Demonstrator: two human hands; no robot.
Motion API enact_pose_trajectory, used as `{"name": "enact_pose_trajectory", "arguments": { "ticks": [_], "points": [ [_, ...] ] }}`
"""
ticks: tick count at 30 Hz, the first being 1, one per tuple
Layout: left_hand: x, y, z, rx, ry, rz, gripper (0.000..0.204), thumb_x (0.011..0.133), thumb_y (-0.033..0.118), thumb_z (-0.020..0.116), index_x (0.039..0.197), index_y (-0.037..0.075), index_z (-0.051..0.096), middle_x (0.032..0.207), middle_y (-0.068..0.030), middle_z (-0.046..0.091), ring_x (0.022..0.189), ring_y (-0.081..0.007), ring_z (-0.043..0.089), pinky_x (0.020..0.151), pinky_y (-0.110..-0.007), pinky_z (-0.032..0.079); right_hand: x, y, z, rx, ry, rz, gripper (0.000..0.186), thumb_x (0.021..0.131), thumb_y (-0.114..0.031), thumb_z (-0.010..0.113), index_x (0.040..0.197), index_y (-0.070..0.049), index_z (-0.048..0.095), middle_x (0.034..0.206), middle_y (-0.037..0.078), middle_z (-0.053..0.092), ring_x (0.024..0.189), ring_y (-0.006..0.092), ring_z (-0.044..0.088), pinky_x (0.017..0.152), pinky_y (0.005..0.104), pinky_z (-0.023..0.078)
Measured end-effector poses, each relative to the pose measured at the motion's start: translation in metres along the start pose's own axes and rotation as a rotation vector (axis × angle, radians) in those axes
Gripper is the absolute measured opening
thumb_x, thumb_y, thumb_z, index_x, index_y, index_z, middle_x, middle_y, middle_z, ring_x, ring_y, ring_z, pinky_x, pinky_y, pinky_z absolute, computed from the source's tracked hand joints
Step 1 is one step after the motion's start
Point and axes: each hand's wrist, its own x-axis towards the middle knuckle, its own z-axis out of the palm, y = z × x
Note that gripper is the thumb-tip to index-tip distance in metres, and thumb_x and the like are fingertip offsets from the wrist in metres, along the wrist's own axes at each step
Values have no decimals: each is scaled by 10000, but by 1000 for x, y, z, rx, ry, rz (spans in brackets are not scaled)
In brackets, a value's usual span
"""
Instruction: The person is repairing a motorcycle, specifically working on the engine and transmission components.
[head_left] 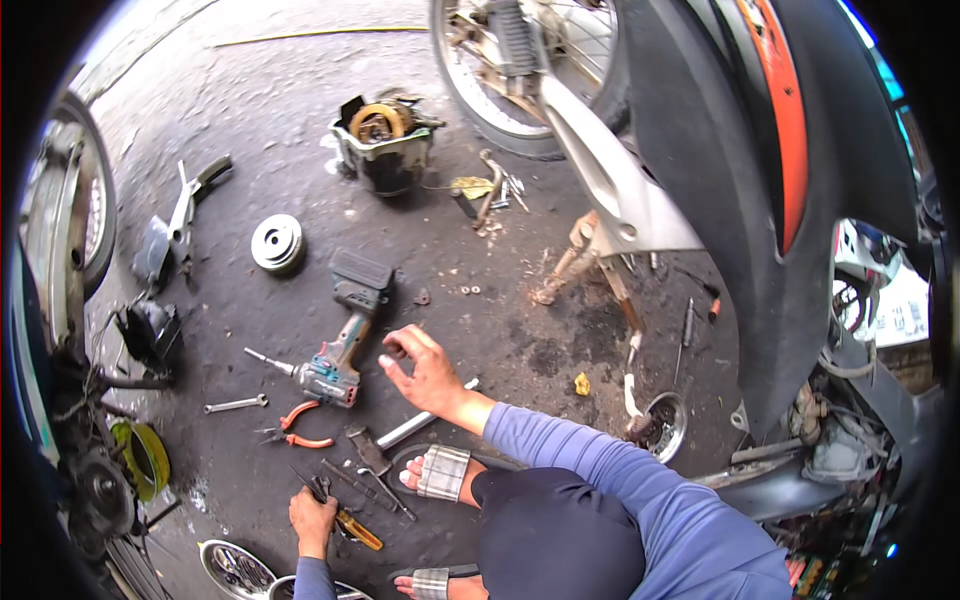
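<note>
My left hand [314, 522] is low over the ground, its fingers closed around a dark metal hand tool [319, 487] whose kind I cannot make out. Beside it lies a yellow-handled screwdriver [360, 530]. My right hand [436, 378] is raised above the ground, thumb and fingers curled round a small dark piece [397, 350] too small to name. Just left of that hand lies a teal and black cordless impact driver [335, 370] with a socket on its nose. A hammer [370, 450] with a metal handle rests between my hands, next to my sandaled foot [445, 472].
Orange-handled pliers [302, 430], a combination wrench [236, 404] and a round metal part [277, 244] lie at left. A cut-open container [385, 150] of parts stands farther off. A motorcycle [690, 130] fills the right side. Another wheel [95, 190] stands at far left.
</note>
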Motion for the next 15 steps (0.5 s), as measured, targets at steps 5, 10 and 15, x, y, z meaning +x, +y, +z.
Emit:
{"name": "enact_pose_trajectory", "arguments": {
  "ticks": [5,10,15],
  "points": [
    [4,-6,8,156,12,159,325,656,225,700,847,-36,671,815,-247,678,813,-423,657,798,-492,519,-57,-4,-58,54,29,172,157,890,-138,665,950,-7,604,822,105,596,698,227,624,655,340,512],
    [30,-8,-14,157,-159,217,233,649,160,686,736,-54,658,737,-232,668,767,-390,662,764,-467,518,-186,0,-124,-98,43,337,153,892,-171,672,920,-26,633,824,115,638,671,245,630,618,354,513],
    [47,14,-37,207,-338,249,310,697,163,742,820,-108,656,792,-268,677,785,-360,698,734,-427,529,-346,28,-150,-129,348,973,180,912,-184,670,914,-7,639,732,81,660,623,93,586,569,283,484]
  ]
}}
